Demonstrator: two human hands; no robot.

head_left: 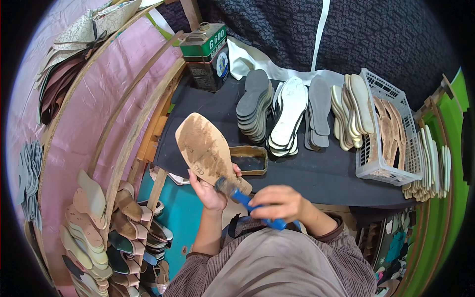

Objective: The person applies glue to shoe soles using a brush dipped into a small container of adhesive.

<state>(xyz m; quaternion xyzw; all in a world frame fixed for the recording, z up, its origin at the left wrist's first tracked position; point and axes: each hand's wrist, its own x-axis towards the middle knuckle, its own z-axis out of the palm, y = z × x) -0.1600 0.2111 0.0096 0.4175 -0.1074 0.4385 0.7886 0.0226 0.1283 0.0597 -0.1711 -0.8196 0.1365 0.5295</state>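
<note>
A tan insole board (200, 138) with dark wet-looking smears is held up by my left hand (210, 194), its fingers wrapped round the narrower end from beneath. My right hand (278, 202) is closed on a blue-handled brush (242, 198). The brush's bristles touch the board near its narrow end, just above my left palm. Directly behind that end stands a shallow rectangular metal tray (256, 171), brown-stained inside and partly hidden by the board. What lies in it is hard to make out.
Stacks of grey insoles (255, 99), white insoles (289, 106) and cream insoles (358, 104) stand along the table's back. A green-and-black metal can (205, 59) is at the back left. A white plastic crate (388, 173) holds brown pieces at right. Shoes (128, 203) crowd the lower left.
</note>
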